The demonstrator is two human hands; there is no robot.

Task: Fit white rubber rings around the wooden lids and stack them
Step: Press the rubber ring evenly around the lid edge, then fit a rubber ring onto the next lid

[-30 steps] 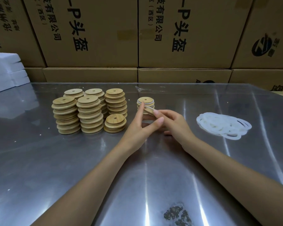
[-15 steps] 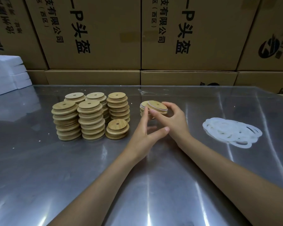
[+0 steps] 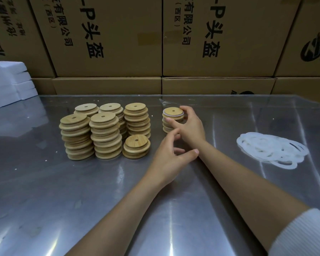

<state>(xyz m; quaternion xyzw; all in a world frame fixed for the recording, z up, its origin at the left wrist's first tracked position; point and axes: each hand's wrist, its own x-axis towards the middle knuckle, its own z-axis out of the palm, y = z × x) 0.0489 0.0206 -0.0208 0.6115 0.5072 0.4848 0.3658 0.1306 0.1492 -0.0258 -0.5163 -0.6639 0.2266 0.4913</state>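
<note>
My right hand point(image 3: 189, 126) grips the ringed wooden lid point(image 3: 173, 113) atop the short finished stack point(image 3: 168, 125). My left hand point(image 3: 171, 156) hovers just beside it, fingers loosely spread, holding nothing.

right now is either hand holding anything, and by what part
The right hand grips the top wooden lid of the small stack by its rim, thumb in front, fingers behind. The left hand holds nothing.

place: warehouse packing station | evidence: stacked printed cartons point(image 3: 107, 36), steel worktable point(image 3: 44, 182), batch lid stacks point(image 3: 103, 133)
</note>
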